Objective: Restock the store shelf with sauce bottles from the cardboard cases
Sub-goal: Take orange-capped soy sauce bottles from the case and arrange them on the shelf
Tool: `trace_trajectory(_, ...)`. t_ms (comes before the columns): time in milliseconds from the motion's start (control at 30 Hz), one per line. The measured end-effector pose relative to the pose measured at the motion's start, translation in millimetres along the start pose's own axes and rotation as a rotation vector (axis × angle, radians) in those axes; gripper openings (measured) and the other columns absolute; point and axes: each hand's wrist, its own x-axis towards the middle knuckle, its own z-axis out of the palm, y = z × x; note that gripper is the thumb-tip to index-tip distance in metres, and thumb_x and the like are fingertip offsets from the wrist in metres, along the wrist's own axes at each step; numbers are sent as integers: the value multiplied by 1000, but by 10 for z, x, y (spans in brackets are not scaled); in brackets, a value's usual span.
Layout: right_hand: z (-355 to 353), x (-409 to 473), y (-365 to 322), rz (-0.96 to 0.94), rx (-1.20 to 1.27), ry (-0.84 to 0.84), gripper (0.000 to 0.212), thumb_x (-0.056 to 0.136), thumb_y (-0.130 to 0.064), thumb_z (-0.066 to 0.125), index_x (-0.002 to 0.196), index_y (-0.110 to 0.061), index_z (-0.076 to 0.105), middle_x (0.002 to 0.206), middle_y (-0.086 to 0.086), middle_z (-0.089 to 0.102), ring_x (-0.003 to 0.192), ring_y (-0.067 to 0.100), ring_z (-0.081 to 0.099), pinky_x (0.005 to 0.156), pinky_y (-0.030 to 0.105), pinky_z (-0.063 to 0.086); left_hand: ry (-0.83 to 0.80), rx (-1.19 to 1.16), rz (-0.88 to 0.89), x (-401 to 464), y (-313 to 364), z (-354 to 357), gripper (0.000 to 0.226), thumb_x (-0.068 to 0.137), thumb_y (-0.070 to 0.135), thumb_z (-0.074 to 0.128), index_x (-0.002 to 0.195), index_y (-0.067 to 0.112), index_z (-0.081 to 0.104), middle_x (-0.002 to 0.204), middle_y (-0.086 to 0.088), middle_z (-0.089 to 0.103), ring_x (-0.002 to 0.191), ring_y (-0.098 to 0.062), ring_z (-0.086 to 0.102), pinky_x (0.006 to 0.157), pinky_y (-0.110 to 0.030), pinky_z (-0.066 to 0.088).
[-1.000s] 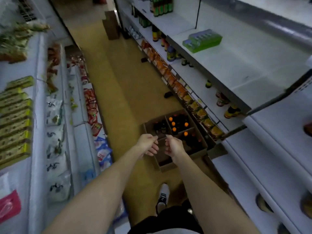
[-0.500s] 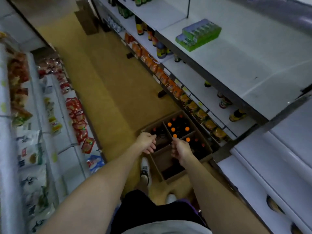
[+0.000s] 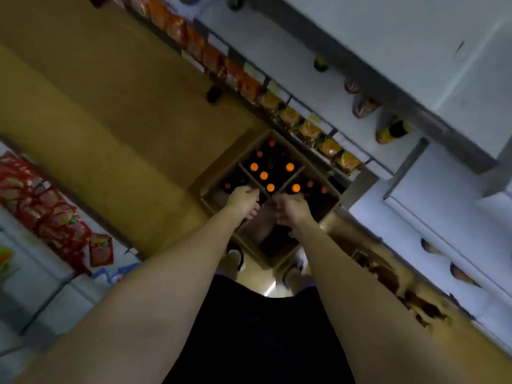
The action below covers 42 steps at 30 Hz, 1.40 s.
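Note:
Open cardboard cases (image 3: 230, 159) stand on the yellow floor against the right-hand shelf. Inside stand dark sauce bottles with orange caps (image 3: 263, 175) and some with smaller red caps. My left hand (image 3: 242, 199) and my right hand (image 3: 292, 209) hang close together just above the cases' middle divider, fingers curled, with nothing visible in either. The case compartment nearest me (image 3: 277, 245) looks dark and without caps. A few bottles (image 3: 392, 131) stand on the white shelf (image 3: 304, 79) at the right.
Orange and yellow packets (image 3: 288, 116) line the low rail of the right shelf. Red packets (image 3: 50, 214) hang on the left shelving. My shoes (image 3: 235, 259) stand at the near edge of the cases. The aisle floor (image 3: 110, 120) stretches away ahead.
The view has tipped down and closer to the cases. Both hands have dropped lower, over the bottles, still close together with fingers curled.

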Motion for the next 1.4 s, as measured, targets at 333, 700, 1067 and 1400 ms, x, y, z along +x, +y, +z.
trace_trajectory(333, 256, 1586, 318, 72, -196, -16, 34, 90, -33, 61, 119, -15, 64, 107, 15, 71, 99, 30, 69, 92, 50, 57, -30, -52, -90, 1319, -356, 224, 17, 106, 24, 48, 110, 13, 61, 106, -15, 70, 98, -30, 68, 86, -40, 56)
trace_trajectory(700, 585, 3248, 935, -90, -559, -9, 45, 101, -25, 56, 144, -25, 44, 133, 12, 57, 74, 6, 52, 54, 21, 37, 54, -125, -151, 3066, -1101, 836, 15, 104, 17, 44, 99, 25, 56, 99, -6, 64, 87, -24, 60, 82, -38, 51)
trace_trajectory(1067, 840, 4000, 985, 32, -695, -168, 32, 103, -24, 57, 133, -22, 50, 125, 13, 59, 107, 36, 66, 90, 51, 59, 47, -89, -102, 3498, -1532, 969, 21, 105, 20, 46, 124, 20, 56, 117, -11, 65, 101, -28, 65, 92, -43, 55)
trace_trajectory(1400, 669, 3568, 956, -144, -770, -141, 15, 97, -36, 63, 105, -27, 55, 99, -1, 54, 94, 22, 52, 62, 28, 37, 26, -46, -103, 3071, -1463, 972, 30, 104, 19, 51, 133, 17, 54, 103, 2, 61, 108, -25, 65, 95, -34, 51)
